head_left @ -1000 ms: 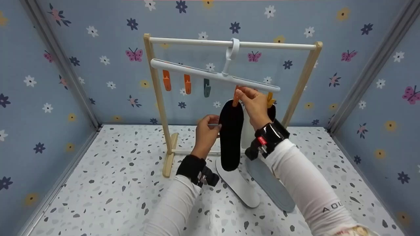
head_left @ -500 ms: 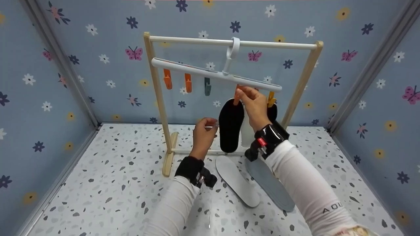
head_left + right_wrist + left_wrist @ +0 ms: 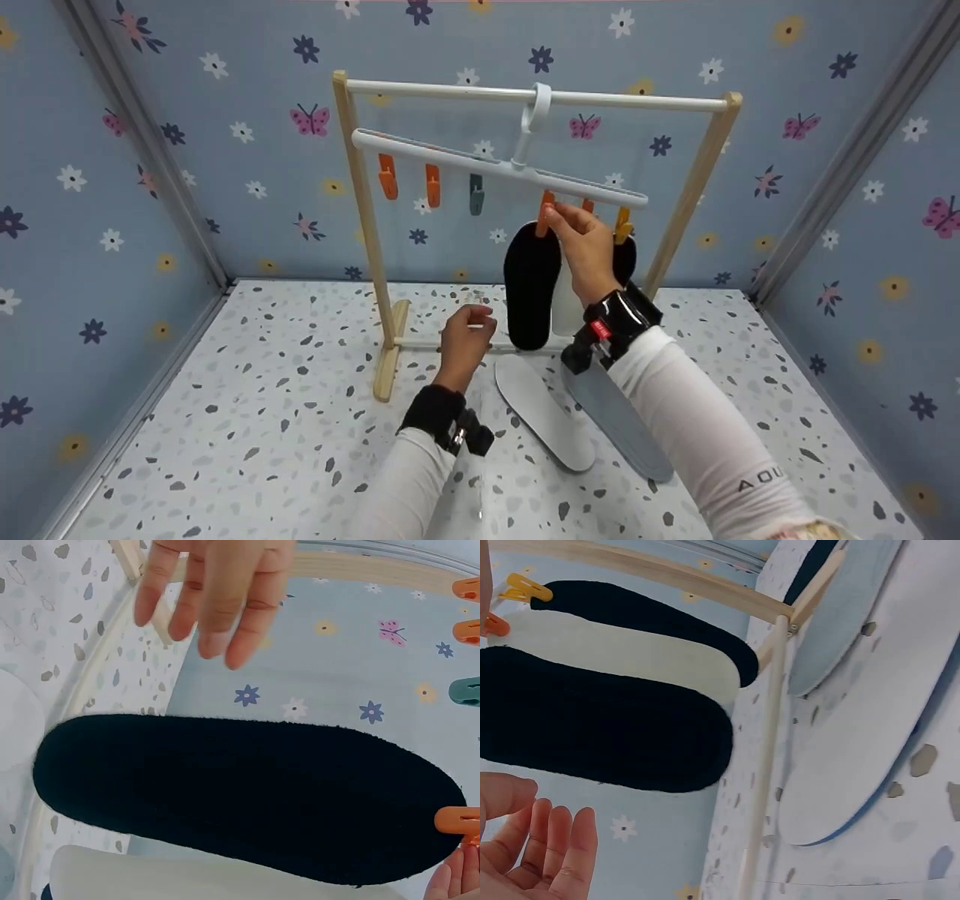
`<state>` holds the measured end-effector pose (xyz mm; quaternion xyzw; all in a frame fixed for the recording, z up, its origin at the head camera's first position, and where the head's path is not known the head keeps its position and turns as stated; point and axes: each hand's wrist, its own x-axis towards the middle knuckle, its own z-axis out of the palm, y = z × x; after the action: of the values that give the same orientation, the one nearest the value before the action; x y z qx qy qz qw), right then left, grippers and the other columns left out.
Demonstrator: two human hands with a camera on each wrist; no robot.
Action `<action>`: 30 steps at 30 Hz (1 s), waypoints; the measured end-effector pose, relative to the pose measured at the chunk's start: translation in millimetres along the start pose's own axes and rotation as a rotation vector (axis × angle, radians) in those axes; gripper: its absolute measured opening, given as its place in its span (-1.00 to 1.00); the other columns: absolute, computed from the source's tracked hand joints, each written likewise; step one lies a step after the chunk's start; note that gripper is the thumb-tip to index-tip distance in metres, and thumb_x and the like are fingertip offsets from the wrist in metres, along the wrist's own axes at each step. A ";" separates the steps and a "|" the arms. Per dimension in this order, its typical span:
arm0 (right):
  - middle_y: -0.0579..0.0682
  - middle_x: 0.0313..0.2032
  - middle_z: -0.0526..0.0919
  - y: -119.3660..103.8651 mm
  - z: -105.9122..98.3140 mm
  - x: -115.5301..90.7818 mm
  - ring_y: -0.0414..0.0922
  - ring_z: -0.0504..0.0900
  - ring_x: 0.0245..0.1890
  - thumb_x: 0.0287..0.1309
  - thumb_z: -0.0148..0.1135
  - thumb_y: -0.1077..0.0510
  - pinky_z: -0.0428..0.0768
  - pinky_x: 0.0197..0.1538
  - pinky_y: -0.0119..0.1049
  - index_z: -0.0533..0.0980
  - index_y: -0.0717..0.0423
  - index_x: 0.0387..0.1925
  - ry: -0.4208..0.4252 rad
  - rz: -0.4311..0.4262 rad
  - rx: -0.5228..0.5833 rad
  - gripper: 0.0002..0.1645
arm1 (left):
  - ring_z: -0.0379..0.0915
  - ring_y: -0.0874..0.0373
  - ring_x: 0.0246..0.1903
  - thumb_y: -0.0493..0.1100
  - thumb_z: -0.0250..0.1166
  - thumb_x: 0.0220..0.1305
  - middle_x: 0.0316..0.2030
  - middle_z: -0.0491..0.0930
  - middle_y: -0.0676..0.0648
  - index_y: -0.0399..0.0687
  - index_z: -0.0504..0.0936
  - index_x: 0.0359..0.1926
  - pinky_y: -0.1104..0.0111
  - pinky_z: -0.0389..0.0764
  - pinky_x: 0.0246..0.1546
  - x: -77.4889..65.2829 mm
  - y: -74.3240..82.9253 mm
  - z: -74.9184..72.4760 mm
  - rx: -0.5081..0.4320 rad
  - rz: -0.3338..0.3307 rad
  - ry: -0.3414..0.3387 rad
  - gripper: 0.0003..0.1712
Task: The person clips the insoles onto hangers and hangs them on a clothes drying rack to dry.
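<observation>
Right hand point(image 3: 591, 247): thumb and fingers pinch an orange clip point(image 3: 545, 217) below the hanger point(image 3: 442, 155). This clip grips the top end of a black insole point(image 3: 532, 292), which hangs lengthwise, just beside the right hand on the side toward the left hand. Left hand point(image 3: 465, 345): set lower, apart from the right hand and holding nothing—its fingers are loosely bent, near the black insole's lower half, without contact.

Beyond the right hand, a pale insole point(image 3: 622, 649) hangs from a second orange clip point(image 3: 496, 625), partly hidden by the black insole in the head view. Past it, a dark insole point(image 3: 624, 262) hangs from a yellow clip point(image 3: 623, 225).

The hanger is tilted, lower above the right hand. Up from the left hand hang two more orange clips point(image 3: 433, 186) and a green clip point(image 3: 476, 196), holding nothing.

Below the hands, on the speckled surface point(image 3: 247, 420), lie a white insole point(image 3: 547, 420) and, beside it under the right forearm, a grey insole point(image 3: 619, 427). The wooden rack point(image 3: 365, 217) stands around the hanging items—one post to each side of the hands.
</observation>
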<state>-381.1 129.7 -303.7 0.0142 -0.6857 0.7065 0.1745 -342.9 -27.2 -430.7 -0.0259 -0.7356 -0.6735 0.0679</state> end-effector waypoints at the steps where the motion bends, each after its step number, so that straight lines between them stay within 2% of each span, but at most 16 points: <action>1: 0.02 -0.17 0.62 0.8 -0.9 -0.5 -0.18 0.52 -0.11 0.16 0.29 0.10 0.46 0.06 -0.36 0.54 0.30 0.01 0.003 0.005 0.000 -0.55 | 0.53 0.06 -0.30 -0.33 0.15 0.27 -0.24 0.56 -0.19 -0.27 0.55 -0.07 0.34 0.59 -0.35 -2.2 -2.4 0.0 -0.002 -0.010 -0.003 -0.79; 6: 0.10 -0.06 0.61 5.1 -6.2 -2.3 -0.17 0.51 -0.09 0.17 0.28 0.10 0.46 0.06 -0.36 0.54 0.29 0.03 0.012 0.019 -0.006 -0.56 | 0.50 0.13 -0.36 -0.33 0.16 0.25 -0.28 0.56 -0.18 -0.29 0.55 -0.11 0.37 0.58 -0.40 -9.5 -17.2 2.6 0.036 -0.038 0.010 -0.80; 12: 0.12 -0.02 0.58 9.1 -12.0 -4.5 -0.15 0.48 -0.03 0.20 0.25 0.08 0.43 0.09 -0.33 0.54 0.29 0.03 0.015 0.010 -0.039 -0.56 | 0.54 0.05 -0.37 -0.36 0.18 0.21 -0.30 0.59 -0.18 -0.29 0.57 -0.16 0.38 0.58 -0.44 -19.2 -31.0 6.0 0.114 -0.068 0.062 -0.82; 18: 0.16 0.02 0.57 18.2 -17.9 -7.4 -0.11 0.49 0.02 0.20 0.25 0.11 0.43 0.11 -0.31 0.54 0.31 0.02 0.026 0.022 -0.044 -0.57 | 0.54 0.02 -0.43 -0.35 0.18 0.20 -0.31 0.58 -0.18 -0.31 0.56 -0.16 0.39 0.58 -0.47 -28.0 -45.6 6.2 0.159 -0.089 0.059 -0.82; 21: 0.16 0.05 0.56 24.1 -22.5 -9.7 -0.09 0.49 0.04 0.20 0.25 0.10 0.43 0.12 -0.29 0.54 0.30 0.03 0.024 0.026 -0.048 -0.56 | 0.53 0.04 -0.41 -0.34 0.18 0.21 -0.31 0.57 -0.19 -0.31 0.55 -0.15 0.37 0.58 -0.47 -31.7 -52.3 5.0 0.156 -0.096 0.055 -0.82; 25: 0.14 0.05 0.57 33.6 -30.1 -14.3 -0.08 0.48 0.04 0.20 0.25 0.07 0.40 0.14 -0.25 0.55 0.28 0.01 0.032 0.042 -0.067 -0.56 | 0.54 -0.07 -0.33 -0.33 0.17 0.23 -0.28 0.56 -0.19 -0.31 0.55 -0.13 0.36 0.58 -0.45 -36.6 -58.0 3.5 0.138 -0.128 0.049 -0.81; 30: 0.11 -0.07 0.62 54.7 -40.1 -23.7 -0.12 0.50 -0.07 0.19 0.26 0.10 0.42 0.05 -0.28 0.57 0.28 -0.03 0.033 0.063 -0.116 -0.61 | 0.53 -0.17 -0.27 -0.31 0.16 0.25 -0.25 0.54 -0.18 -0.32 0.54 -0.06 0.31 0.58 -0.44 -42.6 -61.5 1.5 0.114 -0.180 0.047 -0.75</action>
<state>-364.5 163.4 -364.9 -0.0289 -0.7227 0.6709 0.1640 -308.8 -29.1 -497.2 0.0602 -0.7702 -0.6344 0.0257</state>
